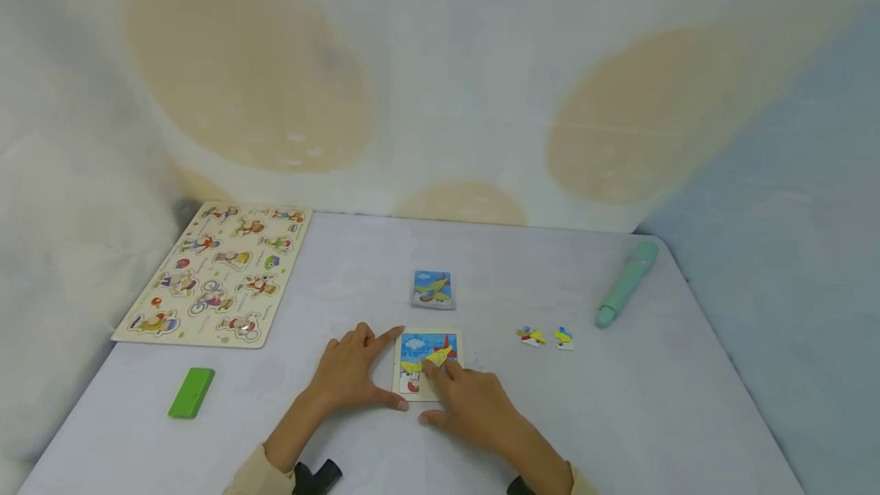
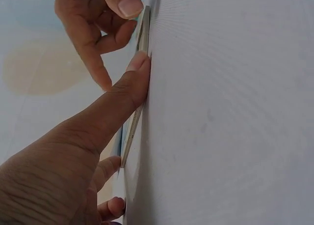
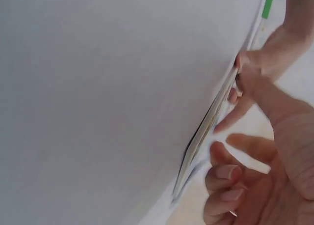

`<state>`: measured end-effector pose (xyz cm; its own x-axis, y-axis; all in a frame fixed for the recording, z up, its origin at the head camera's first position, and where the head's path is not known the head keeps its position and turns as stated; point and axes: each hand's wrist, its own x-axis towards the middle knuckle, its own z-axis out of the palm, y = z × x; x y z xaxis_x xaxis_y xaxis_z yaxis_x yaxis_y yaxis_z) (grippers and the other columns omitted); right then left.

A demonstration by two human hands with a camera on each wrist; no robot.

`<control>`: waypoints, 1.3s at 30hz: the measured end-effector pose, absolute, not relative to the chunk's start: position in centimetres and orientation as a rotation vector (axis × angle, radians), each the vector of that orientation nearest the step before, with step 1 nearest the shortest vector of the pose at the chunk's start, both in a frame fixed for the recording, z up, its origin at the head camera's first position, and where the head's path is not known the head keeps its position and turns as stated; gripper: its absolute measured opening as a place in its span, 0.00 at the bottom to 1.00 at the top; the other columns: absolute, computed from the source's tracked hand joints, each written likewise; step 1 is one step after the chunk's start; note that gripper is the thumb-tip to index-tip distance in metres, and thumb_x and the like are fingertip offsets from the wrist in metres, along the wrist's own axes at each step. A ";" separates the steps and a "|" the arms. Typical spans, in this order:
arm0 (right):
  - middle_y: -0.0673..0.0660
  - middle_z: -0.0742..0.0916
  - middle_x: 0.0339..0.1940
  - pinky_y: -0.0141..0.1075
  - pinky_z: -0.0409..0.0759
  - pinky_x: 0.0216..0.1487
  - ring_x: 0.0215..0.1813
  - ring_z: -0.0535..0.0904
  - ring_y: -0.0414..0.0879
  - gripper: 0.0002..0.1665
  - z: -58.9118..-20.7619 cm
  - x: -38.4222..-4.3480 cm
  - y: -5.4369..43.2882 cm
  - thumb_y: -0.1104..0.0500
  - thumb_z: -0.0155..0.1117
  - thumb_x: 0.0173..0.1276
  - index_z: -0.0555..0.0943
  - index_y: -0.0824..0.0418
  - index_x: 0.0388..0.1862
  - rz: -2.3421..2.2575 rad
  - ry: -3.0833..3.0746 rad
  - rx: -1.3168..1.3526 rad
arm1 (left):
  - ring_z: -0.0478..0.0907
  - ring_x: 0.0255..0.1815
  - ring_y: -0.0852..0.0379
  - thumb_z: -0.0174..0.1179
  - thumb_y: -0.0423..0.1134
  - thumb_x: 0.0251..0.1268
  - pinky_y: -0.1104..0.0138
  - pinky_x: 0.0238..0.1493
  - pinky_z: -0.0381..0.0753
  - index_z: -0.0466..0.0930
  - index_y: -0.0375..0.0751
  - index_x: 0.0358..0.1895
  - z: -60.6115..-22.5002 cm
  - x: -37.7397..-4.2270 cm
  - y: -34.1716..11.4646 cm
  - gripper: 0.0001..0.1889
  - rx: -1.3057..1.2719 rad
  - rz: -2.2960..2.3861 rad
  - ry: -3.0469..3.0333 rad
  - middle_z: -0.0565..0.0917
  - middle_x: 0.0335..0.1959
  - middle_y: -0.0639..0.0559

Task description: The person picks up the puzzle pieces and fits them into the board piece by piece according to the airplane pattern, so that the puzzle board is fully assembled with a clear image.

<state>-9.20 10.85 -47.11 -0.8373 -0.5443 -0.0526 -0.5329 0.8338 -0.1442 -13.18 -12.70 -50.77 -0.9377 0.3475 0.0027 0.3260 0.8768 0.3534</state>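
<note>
A small wooden jigsaw puzzle board (image 1: 429, 396) with an airplane picture lies flat on the table. My left hand (image 1: 351, 374) holds it at the left side, thumb at the near edge and forefinger at the far corner. In the left wrist view the thumb (image 2: 122, 95) presses against the board's thin edge (image 2: 130, 131). My right hand (image 1: 474, 407) reaches over from the right, a fingertip touching the yellow part of the picture (image 1: 435, 357). Its other fingers (image 3: 223, 190) are bent in the right wrist view. Loose puzzle pieces (image 1: 532, 337) lie to the right, with another piece (image 1: 564, 338) beside them.
Behind the board sits a small airplane picture box or stack (image 1: 433, 289). A large peg puzzle board (image 1: 227, 273) covers the table's back left, with a green block (image 1: 192, 393) in front. A mint-green cylindrical object (image 1: 627, 285) lies near the right edge. Patterned cloth (image 1: 454, 82) hangs behind.
</note>
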 end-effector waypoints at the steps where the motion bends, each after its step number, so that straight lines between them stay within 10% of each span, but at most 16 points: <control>1: 0.51 0.82 0.46 0.32 0.75 0.30 0.35 0.81 0.41 0.43 -47.0 -9.4 11.1 0.31 0.67 0.60 0.75 0.52 0.69 -0.224 2.928 -0.797 | 0.60 0.34 0.59 0.72 0.79 0.23 0.63 0.34 0.55 0.67 0.63 0.72 -50.8 -13.2 -12.7 0.60 0.535 0.549 2.986 0.63 0.36 0.56; 19: 0.59 0.78 0.35 0.37 0.68 0.29 0.33 0.73 0.49 0.31 -48.0 -13.7 20.6 0.47 0.75 0.57 0.78 0.68 0.49 -0.930 3.027 0.279 | 0.59 0.35 0.59 0.73 0.77 0.24 0.63 0.34 0.54 0.68 0.63 0.72 -50.7 -13.0 -12.7 0.60 0.517 0.582 2.966 0.62 0.36 0.56; 39: 0.60 0.78 0.34 0.35 0.67 0.26 0.30 0.72 0.48 0.30 -49.3 -14.3 22.2 0.46 0.73 0.60 0.79 0.71 0.47 -0.873 3.055 0.321 | 0.59 0.35 0.60 0.72 0.79 0.22 0.63 0.35 0.53 0.67 0.64 0.73 -50.9 -13.1 -12.8 0.61 0.526 0.569 2.978 0.61 0.35 0.57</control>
